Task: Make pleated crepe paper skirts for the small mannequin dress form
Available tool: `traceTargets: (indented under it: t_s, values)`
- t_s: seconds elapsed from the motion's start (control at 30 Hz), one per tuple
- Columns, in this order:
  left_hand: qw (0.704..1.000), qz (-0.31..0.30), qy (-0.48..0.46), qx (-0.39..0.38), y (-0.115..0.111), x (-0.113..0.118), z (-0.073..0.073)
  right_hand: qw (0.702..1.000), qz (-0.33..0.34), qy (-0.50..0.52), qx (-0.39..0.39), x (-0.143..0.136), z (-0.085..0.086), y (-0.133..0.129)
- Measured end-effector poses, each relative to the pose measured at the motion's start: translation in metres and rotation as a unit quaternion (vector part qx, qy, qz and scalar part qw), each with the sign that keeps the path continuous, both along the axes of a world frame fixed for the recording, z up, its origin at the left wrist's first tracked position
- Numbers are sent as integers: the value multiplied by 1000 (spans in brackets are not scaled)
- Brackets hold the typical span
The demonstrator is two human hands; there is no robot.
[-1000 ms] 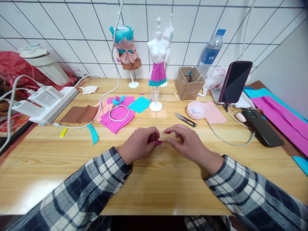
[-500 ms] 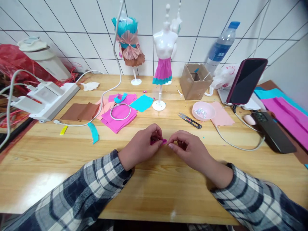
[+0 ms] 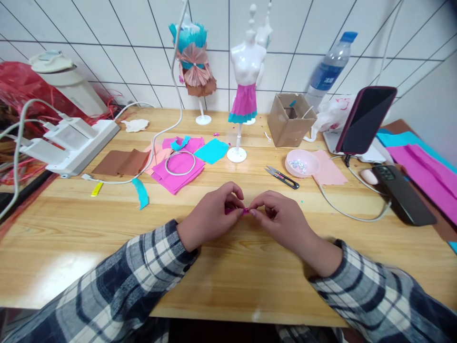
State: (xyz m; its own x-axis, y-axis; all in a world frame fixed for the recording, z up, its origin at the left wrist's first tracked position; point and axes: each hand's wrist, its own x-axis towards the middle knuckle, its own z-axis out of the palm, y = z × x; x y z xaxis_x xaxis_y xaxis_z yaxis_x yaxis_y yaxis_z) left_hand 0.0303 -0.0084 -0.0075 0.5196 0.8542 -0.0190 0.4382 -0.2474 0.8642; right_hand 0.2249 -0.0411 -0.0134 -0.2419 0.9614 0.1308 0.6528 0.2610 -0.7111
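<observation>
Between thumb and fingers, my left hand [image 3: 214, 213] pinches a small magenta paper piece [image 3: 245, 211] above the wooden table. My right hand [image 3: 282, 215] is pinched closed at the right end of that piece, its fingertips touching it; anything else between them is too small to make out. Beyond my hands stands a white mannequin [image 3: 247, 62] in a magenta skirt with a blue hem. Thread snips [image 3: 282, 177] lie behind my right hand, beside a pink bowl [image 3: 303, 163] of small shiny beads.
Magenta sheets [image 3: 178, 176] with a white ring [image 3: 180, 163], a blue sheet [image 3: 212, 151] and brown paper [image 3: 121, 162] lie at left. A power strip [image 3: 84, 147] is far left. A cardboard box [image 3: 291, 121], bottle [image 3: 330, 66] and phones [image 3: 405, 195] stand or lie at right.
My right fingertips have moved slightly left and now meet the magenta piece. The camera view has shifted a little.
</observation>
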Motion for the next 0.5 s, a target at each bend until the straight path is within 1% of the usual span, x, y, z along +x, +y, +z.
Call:
traceTargets:
  t_s: [0.1,0.2,0.33,0.5]
  values:
    - [1000,3,-12,-14,0,0,1,1000,4,-17,23,1,0,-2]
    - [999,6,-37,-36,0,1,3,996,18,-48,66,3,0,-4]
    - [993,18,-81,-82,1,2,5,987,29,-85,130,5,0,-7]
    - [985,35,-110,-128,2,2,6,973,35,-130,189,6,1,-10]
